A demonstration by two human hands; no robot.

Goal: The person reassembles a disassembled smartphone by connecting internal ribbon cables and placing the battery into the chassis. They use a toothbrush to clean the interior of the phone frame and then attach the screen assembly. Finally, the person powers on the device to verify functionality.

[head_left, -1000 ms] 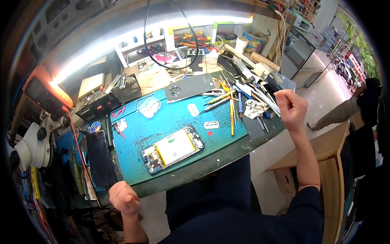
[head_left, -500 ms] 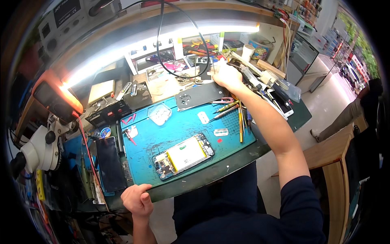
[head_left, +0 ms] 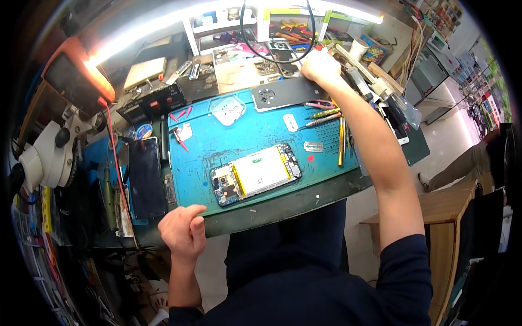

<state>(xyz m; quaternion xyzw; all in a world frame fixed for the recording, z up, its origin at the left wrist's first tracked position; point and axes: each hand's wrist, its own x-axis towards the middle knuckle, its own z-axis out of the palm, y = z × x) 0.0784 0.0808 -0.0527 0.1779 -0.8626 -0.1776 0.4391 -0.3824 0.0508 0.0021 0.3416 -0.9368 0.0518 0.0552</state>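
An opened phone with its battery exposed lies on the blue mat. My left hand is raised at the bench's front edge, just left of the phone. Its fingers are loosely curled, thumb and forefinger apart, with nothing in them. Stretched to the back of the bench, my right hand is closed among small parts and tools. What it holds, if anything, is hidden. Right below it is a dark phone back cover with a camera cutout.
A clear plastic box, a razor blade and several screwdrivers lie on the mat. Left stand a dark phone, an orange multimeter and a white microscope. A black cable hangs over the back.
The view has shifted, so the bench sits higher and further right. My right hand stays at the back among the parts, and my left hand keeps its loose curl near the front edge.
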